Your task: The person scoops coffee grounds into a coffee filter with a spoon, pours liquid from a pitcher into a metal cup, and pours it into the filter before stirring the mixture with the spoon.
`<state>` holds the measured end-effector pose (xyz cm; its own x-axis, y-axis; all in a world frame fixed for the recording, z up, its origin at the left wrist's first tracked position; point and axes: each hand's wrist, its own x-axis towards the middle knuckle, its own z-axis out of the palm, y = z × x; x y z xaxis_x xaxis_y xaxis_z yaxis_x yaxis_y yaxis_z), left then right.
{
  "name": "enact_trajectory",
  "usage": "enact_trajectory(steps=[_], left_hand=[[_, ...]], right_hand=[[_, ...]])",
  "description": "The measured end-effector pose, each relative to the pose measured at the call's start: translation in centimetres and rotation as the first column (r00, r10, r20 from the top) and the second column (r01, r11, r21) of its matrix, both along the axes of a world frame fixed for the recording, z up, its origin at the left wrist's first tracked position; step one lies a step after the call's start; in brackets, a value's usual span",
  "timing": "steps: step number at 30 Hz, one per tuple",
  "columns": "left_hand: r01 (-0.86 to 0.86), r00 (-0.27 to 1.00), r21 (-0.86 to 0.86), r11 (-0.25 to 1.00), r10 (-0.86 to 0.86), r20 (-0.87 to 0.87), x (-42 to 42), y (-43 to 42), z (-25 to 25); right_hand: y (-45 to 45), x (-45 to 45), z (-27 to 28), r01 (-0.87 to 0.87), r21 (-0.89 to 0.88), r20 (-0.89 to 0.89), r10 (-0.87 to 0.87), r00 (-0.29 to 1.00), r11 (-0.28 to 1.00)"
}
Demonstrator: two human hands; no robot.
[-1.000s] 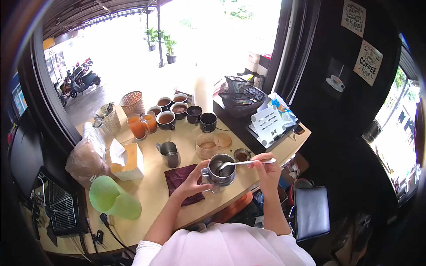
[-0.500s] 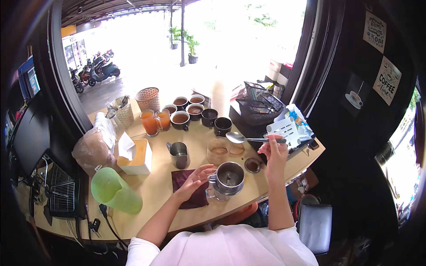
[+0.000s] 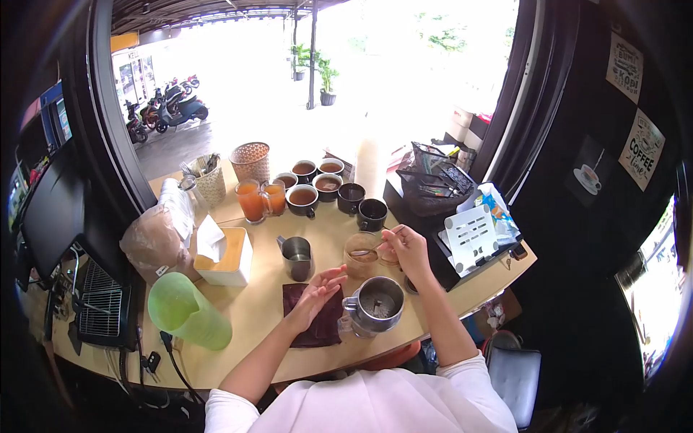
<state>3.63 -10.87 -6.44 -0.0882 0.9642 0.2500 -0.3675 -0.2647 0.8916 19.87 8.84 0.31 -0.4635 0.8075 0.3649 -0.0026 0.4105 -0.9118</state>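
Note:
My right hand is closed on the handle of a metal spoon, whose bowl is at a clear round jar with brown contents. Fingers apart, my left hand holds nothing, just left of a steel drip filter. That filter sits on a glass mug, mostly hidden beneath it. Under my left hand lies a dark maroon packet or cloth. A steel milk pitcher stands behind my left hand.
Several dark cups and two mugs of orange drink stand toward the back. At left are a tissue box and a tilted green pitcher. A white slotted stand and black mesh bag are at right.
My right hand has moved left and down, bringing the spoon from above the table to the jar. My left hand stays beside the filter, and the view has shifted slightly.

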Motion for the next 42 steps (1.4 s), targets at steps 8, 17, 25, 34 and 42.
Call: enact_trajectory(steps=[8,17,25,34,42], left_hand=[[-0.003,1.0,0.002,1.0,0.003,-0.004,0.0,-0.1,-0.1],[-0.013,1.0,-0.007,1.0,0.013,-0.026,0.4,-0.3,0.3],[-0.063,0.998,0.056,0.996,0.062,0.01,0.4,-0.3,0.3],[-0.061,0.998,0.063,0.996,0.061,0.012,0.2,-0.2,0.1],[-0.056,0.998,0.078,0.995,0.052,0.046,0.2,-0.1,0.1]], right_hand=[[0.7,-1.2,-0.7,0.012,0.071,0.073,-0.017,0.997,0.997],[1.1,-1.0,-1.2,0.046,0.087,0.056,-0.051,0.997,0.995],[0.2,0.5,-1.1,0.045,0.129,0.043,-0.051,0.998,0.991],[-2.8,3.6,0.2,0.012,0.151,-0.032,-0.008,0.999,0.988],[-7.3,8.8,5.5,0.022,0.168,-0.254,0.022,0.967,0.986]])
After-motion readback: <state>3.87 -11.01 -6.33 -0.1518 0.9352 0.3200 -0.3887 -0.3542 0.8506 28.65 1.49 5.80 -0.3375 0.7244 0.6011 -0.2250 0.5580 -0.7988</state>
